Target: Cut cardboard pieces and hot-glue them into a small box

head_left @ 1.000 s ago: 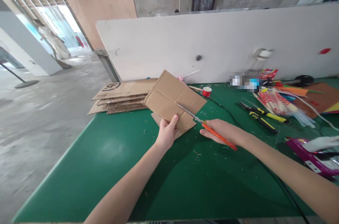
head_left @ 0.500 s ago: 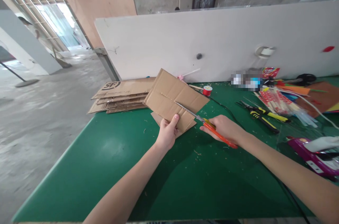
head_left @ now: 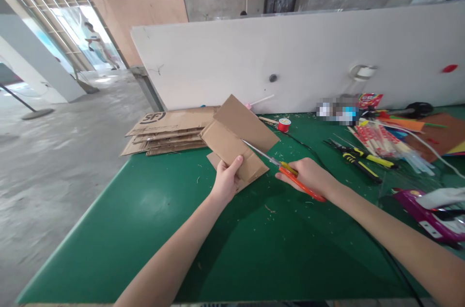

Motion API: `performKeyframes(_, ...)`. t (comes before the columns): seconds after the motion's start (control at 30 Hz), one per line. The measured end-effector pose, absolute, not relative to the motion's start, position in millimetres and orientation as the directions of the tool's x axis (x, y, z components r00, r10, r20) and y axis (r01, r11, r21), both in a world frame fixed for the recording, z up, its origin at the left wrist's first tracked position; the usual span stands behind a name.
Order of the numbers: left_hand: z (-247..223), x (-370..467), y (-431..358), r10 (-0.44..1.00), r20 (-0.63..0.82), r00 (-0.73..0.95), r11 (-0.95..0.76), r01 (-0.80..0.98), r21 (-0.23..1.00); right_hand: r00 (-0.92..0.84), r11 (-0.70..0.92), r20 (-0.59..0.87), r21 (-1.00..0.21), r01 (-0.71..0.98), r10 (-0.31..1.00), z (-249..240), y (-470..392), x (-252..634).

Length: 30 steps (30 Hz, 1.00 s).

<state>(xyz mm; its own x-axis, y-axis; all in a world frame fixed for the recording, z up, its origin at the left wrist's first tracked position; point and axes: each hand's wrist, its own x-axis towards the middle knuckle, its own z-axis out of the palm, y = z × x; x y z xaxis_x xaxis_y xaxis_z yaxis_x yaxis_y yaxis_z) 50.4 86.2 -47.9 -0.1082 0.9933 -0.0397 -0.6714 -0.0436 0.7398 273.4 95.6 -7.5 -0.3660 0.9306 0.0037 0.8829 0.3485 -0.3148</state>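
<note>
Head view: the 2 hands work above a green table (head_left: 152, 229). The left hand (head_left: 225, 183) is closed on the lower edge of a cardboard piece (head_left: 227, 145), thumb on the upper face, fingers mostly hidden underneath. The cardboard piece is located ahead of the left hand, near the middle of the view, and is tilted. Its upper right flap (head_left: 250, 120) stands at a different angle from the portion under the thumb; whether the 2 are joined at the far end cannot be told. A lower cardboard layer (head_left: 213, 161) shows beneath.

The right hand (head_left: 308, 176) is closed around the handle of the scissors (head_left: 292, 177). The blades point to the upper left, with the tip at the boundary between the flap and the gripped portion. The exact blade opening cannot be determined.

Behind and to the left of the cardboard piece is a stack of flattened cartons (head_left: 170, 128), the top carton marked "SF". A red spool (head_left: 284, 126) stands beyond the scissors, near the white panel (head_left: 218, 62). To the right of the spool lie pliers (head_left: 363, 161) with black and yellow handles; a purple device (head_left: 414, 205) is located nearer the right edge.
</note>
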Motion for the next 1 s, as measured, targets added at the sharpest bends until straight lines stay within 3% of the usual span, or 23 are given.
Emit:
performKeyframes(0.1, -48.3, 44.2, 92.2, 0.977, -0.094, -0.190, -0.063, -0.683, 0.728, -0.375, 0.321, -0.077, -0.375, 0.870, 0.924, -8.1, 94.0, 277.0)
performKeyframes(0.23, -45.6, 26.2, 102.6, 0.939, -0.152, -0.310, -0.097, -0.659, 0.746, -0.400, 0.333, -0.130, -0.359, 0.872, 0.907, -9.2, 97.5, 293.1)
performKeyframes(0.47, -41.3, 1.0, 107.1, 0.972, -0.182, -0.146, 0.057, -0.609, 0.791, -0.163, 0.121, -0.280, -0.161, 0.980, 0.946, -3.6, 120.4, 322.3)
performKeyframes(0.57, -40.8, 0.3, 103.8, 0.977, -0.200, -0.073, 0.125, -0.563, 0.817, -0.140, 0.129, -0.157, -0.079, 0.988, 0.978, 4.8, 117.4, 318.9)
performKeyframes(0.63, -40.7, 2.5, 99.4, 0.982, -0.188, -0.002, 0.160, -0.520, 0.839, -0.172, 0.177, 0.041, -0.200, 0.964, 0.984, 10.1, 109.2, 306.8)
performKeyframes(0.7, -41.0, 7.1, 93.6, 0.977, -0.161, 0.141, 0.210, -0.493, 0.844, -0.217, 0.258, 0.139, -0.554, 0.792, 0.966, 11.0, 98.8, 287.3)
performKeyframes(0.77, -41.9, 13.8, 87.7, 0.954, -0.147, 0.261, 0.259, -0.475, 0.841, -0.305, 0.240, 0.106, -0.864, 0.443, 0.947, 5.4, 89.1, 264.0)
performKeyframes(0.83, -43.3, 20.6, 83.8, 0.950, -0.158, 0.270, 0.270, -0.451, 0.851, -0.296, 0.152, 0.068, -0.950, 0.273, 0.953, -5.1, 82.4, 242.4)
performKeyframes(1.0, -43.0, 20.9, 88.3, 0.972, -0.141, 0.185, 0.197, -0.332, 0.922, -0.198, -0.067, -0.051, -0.995, -0.076, 0.979, -25.7, 82.2, 223.6)
